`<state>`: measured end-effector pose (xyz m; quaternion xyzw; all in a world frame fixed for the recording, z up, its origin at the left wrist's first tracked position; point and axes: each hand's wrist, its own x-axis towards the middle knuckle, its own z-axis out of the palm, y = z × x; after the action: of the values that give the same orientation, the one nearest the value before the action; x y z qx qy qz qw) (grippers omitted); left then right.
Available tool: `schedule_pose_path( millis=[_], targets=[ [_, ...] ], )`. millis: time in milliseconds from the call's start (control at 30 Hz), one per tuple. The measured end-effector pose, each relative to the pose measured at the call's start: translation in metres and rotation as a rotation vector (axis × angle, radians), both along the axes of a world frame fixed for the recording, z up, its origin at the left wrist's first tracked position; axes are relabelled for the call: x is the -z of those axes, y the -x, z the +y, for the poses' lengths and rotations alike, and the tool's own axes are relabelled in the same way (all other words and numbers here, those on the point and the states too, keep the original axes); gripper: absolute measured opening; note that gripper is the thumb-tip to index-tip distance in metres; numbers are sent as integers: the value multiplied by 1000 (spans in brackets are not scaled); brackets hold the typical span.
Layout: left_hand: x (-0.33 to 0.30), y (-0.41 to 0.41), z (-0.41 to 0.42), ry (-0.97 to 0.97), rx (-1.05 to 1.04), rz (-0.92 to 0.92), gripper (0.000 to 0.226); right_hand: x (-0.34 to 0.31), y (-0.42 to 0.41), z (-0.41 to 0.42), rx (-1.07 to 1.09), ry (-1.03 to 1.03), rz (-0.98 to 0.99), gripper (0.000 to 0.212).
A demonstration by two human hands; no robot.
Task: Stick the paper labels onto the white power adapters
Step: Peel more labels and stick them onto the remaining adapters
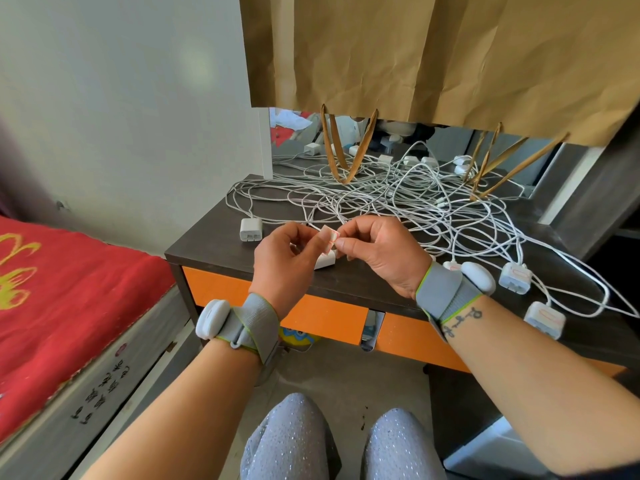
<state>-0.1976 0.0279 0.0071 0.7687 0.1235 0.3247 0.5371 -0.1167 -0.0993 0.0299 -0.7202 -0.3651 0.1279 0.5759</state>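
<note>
A small paper label (328, 238) with a red border is pinched between my left hand (285, 258) and my right hand (375, 252), held above the front edge of the dark table (214, 249). Just under the label lies a white power adapter (325, 262), partly hidden by my left hand. Another bare white adapter (250, 230) lies to the left. Two adapters (515, 278) (544, 319) at the right carry red-bordered labels on top.
A tangle of white cables (398, 199) covers the table's middle and back, with more adapters near a mirror. Brown paper bags (433, 57) hang overhead, handles dangling. A red bed (62, 289) is on the left. Orange drawer fronts (322, 317) sit below the table.
</note>
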Motion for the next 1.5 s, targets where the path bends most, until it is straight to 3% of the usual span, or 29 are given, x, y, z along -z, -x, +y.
schedule_pose_path(
  millis=[100,200,533,1167,1500],
  targets=[
    [1,-1,1,24,-17,-24,12,1,0,0,6,10,-5,12],
    [3,1,2,-87,-7,-35,2,1,-1,0,20,3,4,14],
    [4,2,4,-360,10,-76,13,2,-1,-1,15,9,4,18],
    [8,0,2,-402,33,2,15,14,-3,-2,95,87,-181,19],
    [7,-2,4,-496,26,-61,13,14,-7,-2,77,103,-212,23]
  ],
)
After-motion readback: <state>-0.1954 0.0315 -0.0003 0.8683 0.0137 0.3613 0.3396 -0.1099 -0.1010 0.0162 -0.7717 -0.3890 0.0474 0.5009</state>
